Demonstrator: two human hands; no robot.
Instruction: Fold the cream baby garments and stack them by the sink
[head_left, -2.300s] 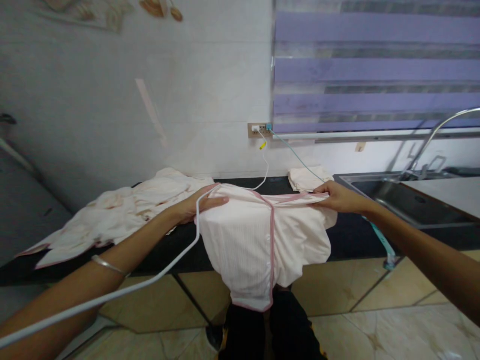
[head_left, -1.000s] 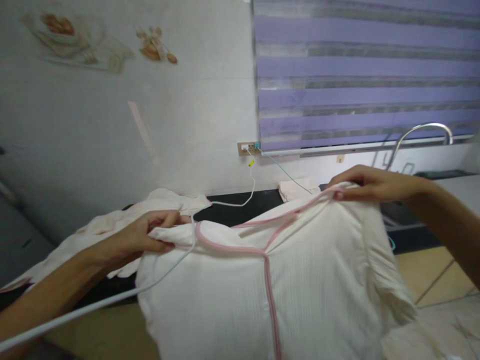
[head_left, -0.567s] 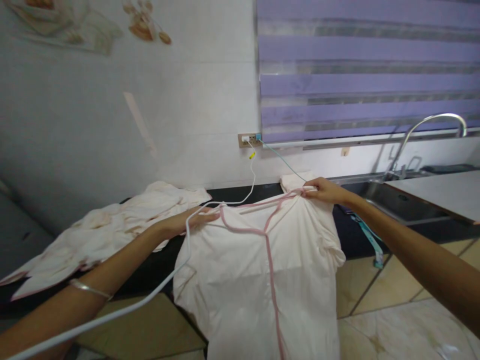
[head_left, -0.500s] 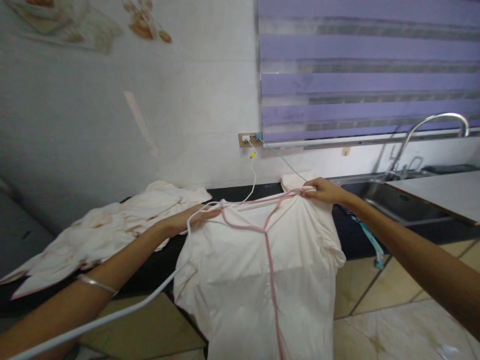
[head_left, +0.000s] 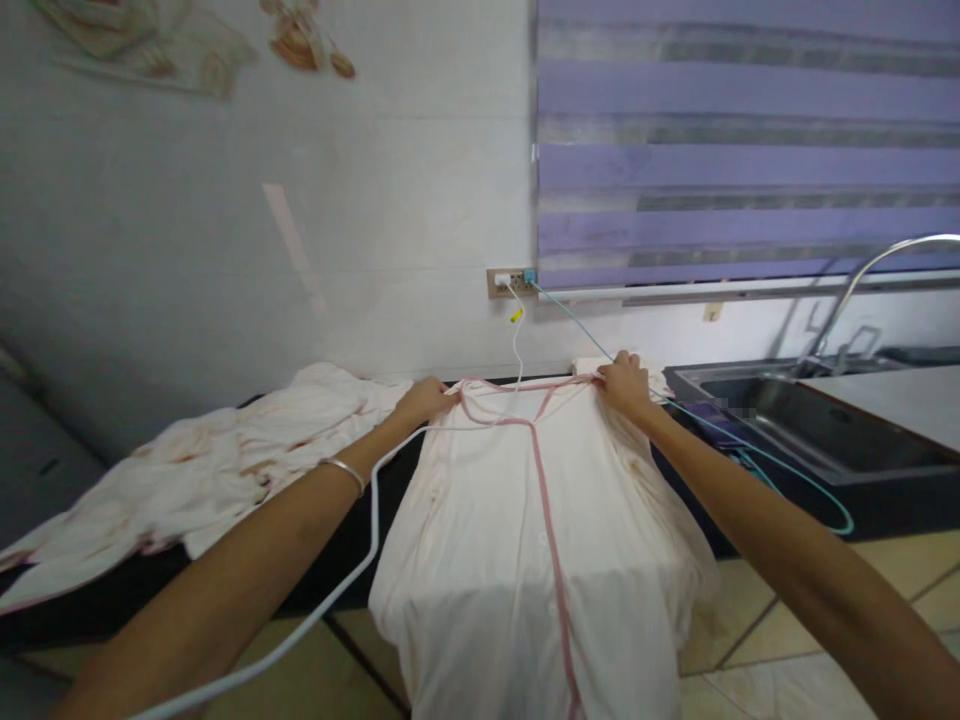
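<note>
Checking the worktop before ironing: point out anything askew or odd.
The cream pink-trimmed shirt hangs over the black counter edge. A white cable crosses the left hand. Brownish marks show on the crumpled cream garment.

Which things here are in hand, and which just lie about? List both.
In hand: pink-trimmed shirt, gripped at its shoulders by the left hand and the right hand, on the black counter.

Lying about: crumpled garment, white cable, teal cable, sink, tap.

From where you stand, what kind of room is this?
Most likely a home kitchen: a steel sink with a curved tap is set in a dark counter, where both hands spread a cream shirt.
</note>
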